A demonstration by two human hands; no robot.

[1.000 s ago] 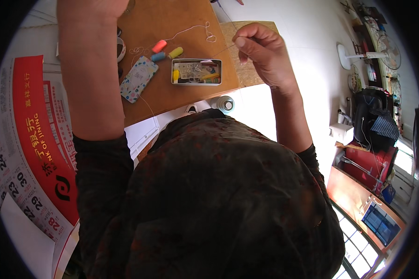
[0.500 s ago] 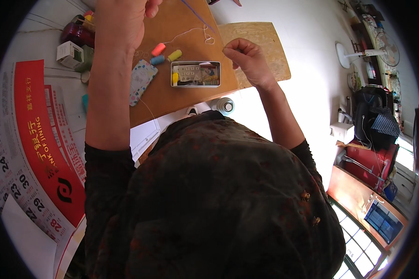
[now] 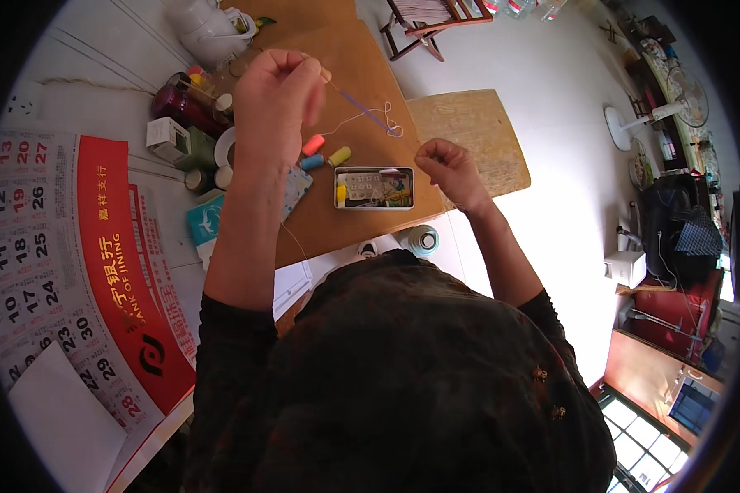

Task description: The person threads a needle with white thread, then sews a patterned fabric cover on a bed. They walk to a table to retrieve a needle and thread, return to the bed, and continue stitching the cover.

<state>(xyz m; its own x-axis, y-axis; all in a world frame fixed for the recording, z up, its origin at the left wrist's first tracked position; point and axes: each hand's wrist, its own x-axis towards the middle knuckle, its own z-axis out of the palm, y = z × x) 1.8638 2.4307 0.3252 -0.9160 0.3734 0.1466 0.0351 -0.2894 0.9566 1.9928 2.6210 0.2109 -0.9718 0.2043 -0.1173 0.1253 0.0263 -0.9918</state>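
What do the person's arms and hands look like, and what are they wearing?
Both arms are bare from above the elbows down. The left hand and right hand wear no gloves, and no rings or watch show. Short dark sleeves with a faint brownish pattern cover the upper arms.

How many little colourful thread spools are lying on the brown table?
3. A pink spool, a blue spool and a yellow spool lie together just above the open tin. More may be hidden behind the left hand.

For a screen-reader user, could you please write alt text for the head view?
Seen from above, a person's raised left hand pinches a white thread that runs toward the closed right hand, over a brown board holding an open sewing tin and three small spools.
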